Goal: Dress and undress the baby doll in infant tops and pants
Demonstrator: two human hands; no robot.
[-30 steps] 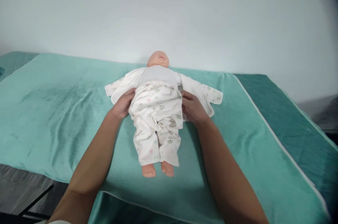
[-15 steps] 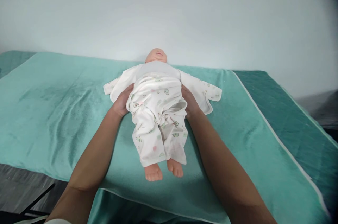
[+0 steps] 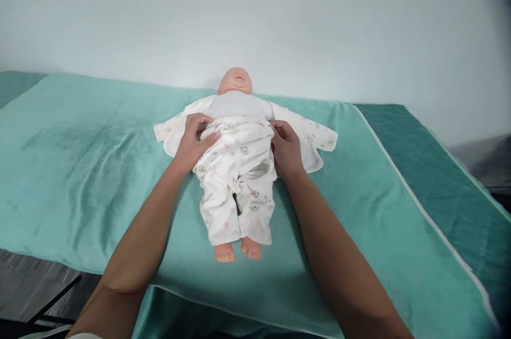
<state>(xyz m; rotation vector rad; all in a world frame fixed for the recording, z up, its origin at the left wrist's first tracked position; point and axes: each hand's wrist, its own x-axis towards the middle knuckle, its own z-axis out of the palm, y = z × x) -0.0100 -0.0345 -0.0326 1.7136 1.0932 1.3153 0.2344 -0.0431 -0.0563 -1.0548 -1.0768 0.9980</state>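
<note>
A baby doll [image 3: 235,81] lies on its back, head toward the wall and bare feet toward me. It wears white printed baby pants [image 3: 239,163] over a plain pale top, and the arms are in the sleeves of a white jacket [image 3: 323,138] spread open beneath it. At the waistband's left side, my left hand [image 3: 195,142] is curled on the pants, thumb on the front and fingers at the edge. My right hand [image 3: 286,146] pinches the waistband on the other side; its fingertips are partly hidden.
A light green velvety cloth [image 3: 112,168] with a pale edge covers the table under the doll. Darker green fabric [image 3: 447,184] shows on the right. A white wall [image 3: 255,14] stands behind, and grey floor [image 3: 35,286] is visible at lower left.
Both hands have come from beside and under the doll's hips up to the waistband. The doll's hips and legs have lowered and shifted slightly left, and more of its head shows.
</note>
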